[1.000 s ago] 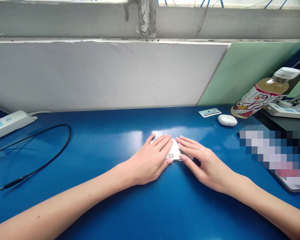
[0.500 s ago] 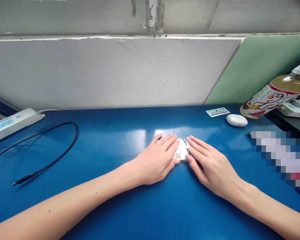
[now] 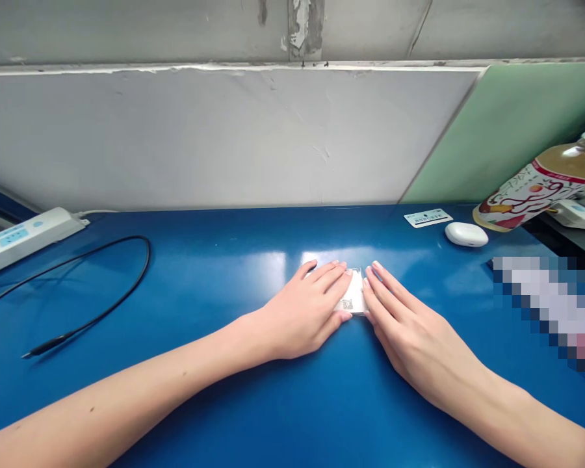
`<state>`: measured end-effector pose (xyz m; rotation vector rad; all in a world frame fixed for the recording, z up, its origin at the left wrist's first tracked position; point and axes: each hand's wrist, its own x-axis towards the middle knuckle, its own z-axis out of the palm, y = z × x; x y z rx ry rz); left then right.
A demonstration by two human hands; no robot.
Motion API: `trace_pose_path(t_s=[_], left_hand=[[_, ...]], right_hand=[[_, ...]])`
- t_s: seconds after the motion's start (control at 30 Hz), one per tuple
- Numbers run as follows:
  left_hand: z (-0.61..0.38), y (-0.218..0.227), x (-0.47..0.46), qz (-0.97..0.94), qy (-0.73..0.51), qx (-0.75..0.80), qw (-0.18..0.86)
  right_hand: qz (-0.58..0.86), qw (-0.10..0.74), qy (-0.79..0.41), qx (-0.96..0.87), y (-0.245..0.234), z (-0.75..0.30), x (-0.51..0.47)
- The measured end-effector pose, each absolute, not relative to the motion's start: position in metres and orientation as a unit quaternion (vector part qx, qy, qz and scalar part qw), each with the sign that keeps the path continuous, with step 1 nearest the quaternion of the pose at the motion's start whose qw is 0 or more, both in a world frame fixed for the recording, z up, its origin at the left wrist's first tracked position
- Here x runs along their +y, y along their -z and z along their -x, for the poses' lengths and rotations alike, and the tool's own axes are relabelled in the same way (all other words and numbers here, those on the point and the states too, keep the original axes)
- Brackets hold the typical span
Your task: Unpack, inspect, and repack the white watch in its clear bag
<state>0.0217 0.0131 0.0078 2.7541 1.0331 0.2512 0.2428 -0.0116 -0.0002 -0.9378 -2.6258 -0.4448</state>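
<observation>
A small flat white box [image 3: 355, 298] with a printed square code lies on the blue table, with some clear plastic at its far edge. My left hand [image 3: 302, 309] grips it from the left, fingers over its top and thumb along the near edge, so much of the box is hidden. On the other side, my right hand [image 3: 409, 325] has its fingers stretched out, with fingertips against the box's right end. Its thumb is mostly hidden beneath the fingers.
On the left are a white power strip [image 3: 32, 235] and a looped black cable [image 3: 149, 253]. At the back right stand a card [image 3: 428, 218], a white earbud case [image 3: 467, 234] and a drink bottle [image 3: 541, 185]. A pixelated object [image 3: 546, 299] lies at far right.
My right hand has turned and its fingers have straightened against the box's right end. The clear plastic that stuck out there is now mostly out of sight. My left hand has stayed put.
</observation>
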Motion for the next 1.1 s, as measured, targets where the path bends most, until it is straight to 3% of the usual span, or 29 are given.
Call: trace_pose_path(t_s=[0.27, 0.47, 0.57, 0.7, 0.83, 0.97, 1.1], left_hand=[[-0.022, -0.009, 0.014, -0.93, -0.086, 0.346, 0.093], [-0.021, -0.008, 0.016, -0.924, -0.113, 0.348, 0.107], [-0.019, -0.008, 0.016, -0.923, -0.125, 0.344, 0.122], [-0.017, -0.009, 0.014, -0.927, -0.169, 0.298, 0.154], [-0.013, -0.009, 0.012, -0.924, -0.215, 0.257, 0.186], [-0.011, -0.009, 0.011, -0.907, -0.244, 0.277, 0.204], [-0.012, -0.011, 0.01, -0.897, -0.264, 0.293, 0.199]], right_hand=[[0.322, 0.137, 0.158, -0.923, 0.0, -0.231, -0.016], [0.376, 0.24, -0.005, -0.895, -0.005, -0.252, 0.004], [0.415, 0.25, -0.037, -0.874, -0.002, -0.266, 0.019], [0.358, 0.257, -0.091, -0.893, -0.003, -0.271, 0.029], [0.306, 0.326, -0.144, -0.883, -0.015, -0.273, 0.03], [0.307, 0.363, -0.189, -0.859, -0.028, -0.28, 0.033], [0.357, 0.453, -0.277, -0.769, -0.032, -0.284, 0.036]])
